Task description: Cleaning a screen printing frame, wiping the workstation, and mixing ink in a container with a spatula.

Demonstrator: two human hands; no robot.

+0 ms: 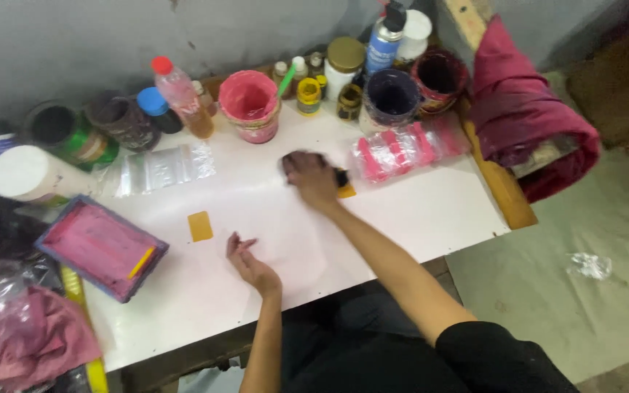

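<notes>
White tabletop (402, 218) against a grey wall, seen from above, its far edge crowded with paint pots, bottles and a spray can (385, 40). We see our right hand (312, 178) stretched forward, blurred, fingers curled down over a small dark object (341, 177) that peeks out on its right side; we cannot tell if it is gripped. Our left hand (249, 262) rests nearer us, fingers loosely spread, holding nothing. A small amber card (200, 225) lies flat just left of it, long axis pointing away from us.
</notes>
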